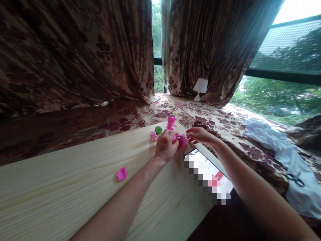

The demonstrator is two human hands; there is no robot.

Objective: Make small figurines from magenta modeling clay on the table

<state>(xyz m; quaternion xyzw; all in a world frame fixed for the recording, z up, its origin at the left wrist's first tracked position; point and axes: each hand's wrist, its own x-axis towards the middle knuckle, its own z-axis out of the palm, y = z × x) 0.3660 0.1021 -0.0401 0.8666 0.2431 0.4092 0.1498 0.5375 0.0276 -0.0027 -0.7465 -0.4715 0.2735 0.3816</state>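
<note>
My left hand (166,146) is closed, thumb and fingers gripping a bright pink plastic piece (182,140) over the tabletop. On its other side is my right hand (200,135), fingers bent and parted, very near the piece; whether a fingertip touches it I cannot tell. Just beyond my left hand stand a pale pink cup (152,136) with a handle and a green ball with pink spots (158,130). An upright pink plastic figure-like toy (171,123) is at the table's far corner. A loose curved pink piece (121,173) lies left of my left forearm.
A lit phone (213,170), partly pixelated, lies on the wooden table (62,180) by its right edge, below my right forearm. Beyond are a flower-patterned cover (165,112), a small white lamp (200,87), white cloth (273,144) and dark-handled scissors (296,179).
</note>
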